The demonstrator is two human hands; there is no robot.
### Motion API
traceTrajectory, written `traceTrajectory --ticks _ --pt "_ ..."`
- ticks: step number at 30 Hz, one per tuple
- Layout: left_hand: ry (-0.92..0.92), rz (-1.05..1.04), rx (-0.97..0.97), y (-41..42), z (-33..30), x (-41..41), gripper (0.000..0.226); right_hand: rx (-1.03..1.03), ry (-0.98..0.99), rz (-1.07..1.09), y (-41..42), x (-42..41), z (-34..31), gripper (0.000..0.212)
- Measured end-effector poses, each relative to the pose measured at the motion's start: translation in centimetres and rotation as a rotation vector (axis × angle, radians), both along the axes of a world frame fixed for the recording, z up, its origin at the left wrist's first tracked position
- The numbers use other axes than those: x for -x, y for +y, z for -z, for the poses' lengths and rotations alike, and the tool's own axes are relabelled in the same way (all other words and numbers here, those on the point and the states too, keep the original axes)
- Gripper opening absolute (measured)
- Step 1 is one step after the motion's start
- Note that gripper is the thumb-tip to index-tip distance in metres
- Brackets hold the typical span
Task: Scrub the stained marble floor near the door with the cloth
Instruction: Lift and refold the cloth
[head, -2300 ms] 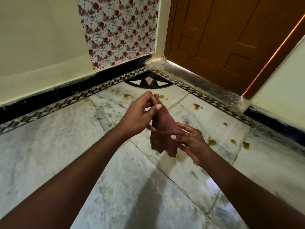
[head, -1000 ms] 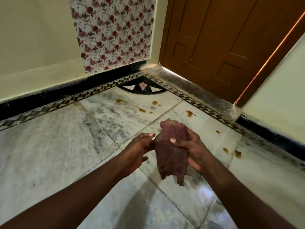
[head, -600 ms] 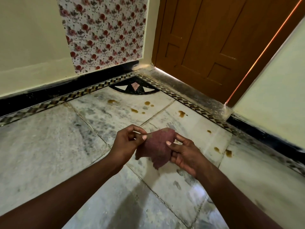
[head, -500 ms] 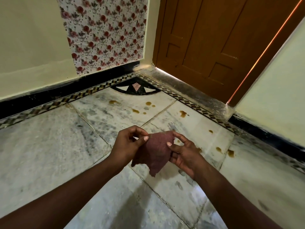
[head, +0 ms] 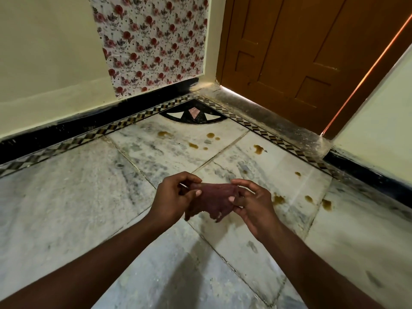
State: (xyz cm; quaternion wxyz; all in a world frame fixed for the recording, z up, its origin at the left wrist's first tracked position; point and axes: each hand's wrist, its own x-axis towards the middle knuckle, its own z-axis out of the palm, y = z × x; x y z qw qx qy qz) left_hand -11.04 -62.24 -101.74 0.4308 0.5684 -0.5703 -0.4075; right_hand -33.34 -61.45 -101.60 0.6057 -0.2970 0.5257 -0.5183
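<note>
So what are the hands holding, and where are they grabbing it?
A dark red cloth. The left hand pinches its upper left edge and the right hand pinches its upper right edge; the rest hangs above the marble floor.

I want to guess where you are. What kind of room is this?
Probably a corner inside a home, by a doorway: a wooden door, a stained marble floor and flowery wallpaper.

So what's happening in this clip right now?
A person holds a dark red cloth stretched between both hands, the left hand and right hand each pinching a side, above the marble floor. Brown stains near the wooden door are not yet scrubbed.
</note>
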Motion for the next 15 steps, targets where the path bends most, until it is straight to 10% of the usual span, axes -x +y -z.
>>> traceTrajectory --ticks 15 --pt "-0.287 0.005 0.119 -1.9 0.4 -4.0 0.015 0.298 0.726 -0.135 -3.8 -2.7 3.8 0.044"
